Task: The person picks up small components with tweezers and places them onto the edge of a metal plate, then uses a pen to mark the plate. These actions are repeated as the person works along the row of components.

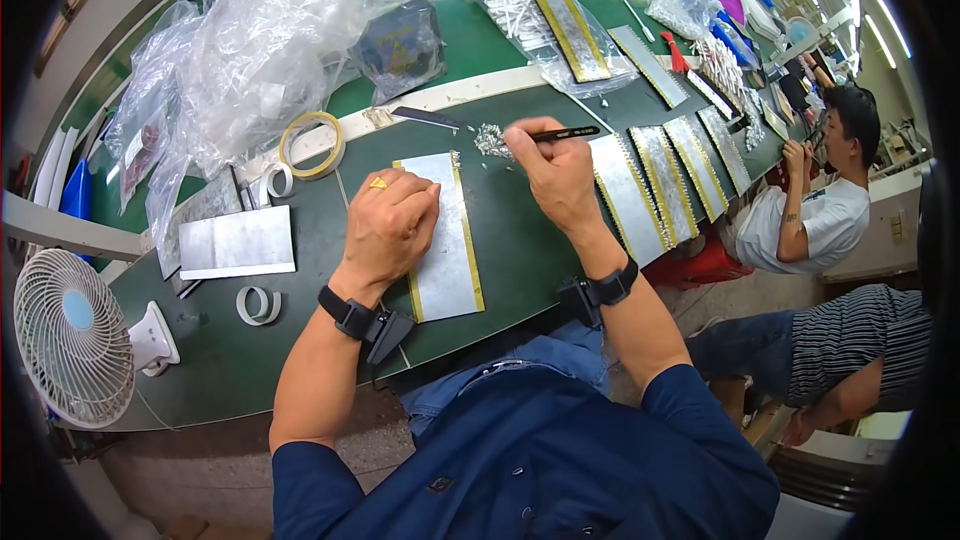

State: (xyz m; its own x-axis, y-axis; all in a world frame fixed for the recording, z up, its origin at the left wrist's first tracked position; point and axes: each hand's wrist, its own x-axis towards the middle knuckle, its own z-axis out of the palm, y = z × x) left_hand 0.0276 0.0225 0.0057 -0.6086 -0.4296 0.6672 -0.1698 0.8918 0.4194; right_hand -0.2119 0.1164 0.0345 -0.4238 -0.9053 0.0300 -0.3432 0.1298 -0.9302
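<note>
My right hand [556, 172] is closed round slim black tweezers [568, 134], beside a small pile of tiny pale parts [491, 139]. The tips of the tweezers are hidden by my fingers. Under my left hand [391, 218] lies a flat silver plate [446, 265] with yellow tape along its long edges. That hand is curled, and its fingertips and whatever they pinch are out of sight. A yellow band [378, 181] shows on one finger. A few tiny parts sit along the plate's upper right edge.
Several taped plates with toothed edges [628, 195] lie right of my hand. Tape rolls [312, 145], a blank plate [238, 240] and a white fan [75, 330] are at left. Clear plastic bags [270, 50] heap behind. A co-worker [820, 205] sits at far right.
</note>
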